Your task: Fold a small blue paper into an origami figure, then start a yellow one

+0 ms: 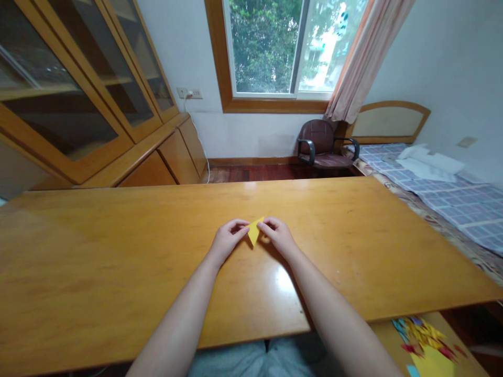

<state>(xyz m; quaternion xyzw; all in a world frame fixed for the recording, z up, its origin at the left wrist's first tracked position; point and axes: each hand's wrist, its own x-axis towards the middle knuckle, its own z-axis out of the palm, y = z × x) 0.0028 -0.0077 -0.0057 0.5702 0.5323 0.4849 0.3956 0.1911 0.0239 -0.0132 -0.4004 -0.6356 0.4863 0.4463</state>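
A small piece of yellow folded paper (253, 233), pointed at its lower end, is held just above the wooden table (118, 272). My left hand (229, 238) pinches its left corner between thumb and fingers. On the other side, my right hand (277, 234) grips the right edge in the same way. The fingertips cover both upper corners of the paper, so the folds there cannot be made out.
At the lower right, a lower surface holds a heap of yellow, red and blue folded paper pieces (426, 335) and a flat yellow sheet (434, 364). Beyond the table stand a glass-door cabinet (129, 128), an armchair (320, 139) and a bed (444, 188).
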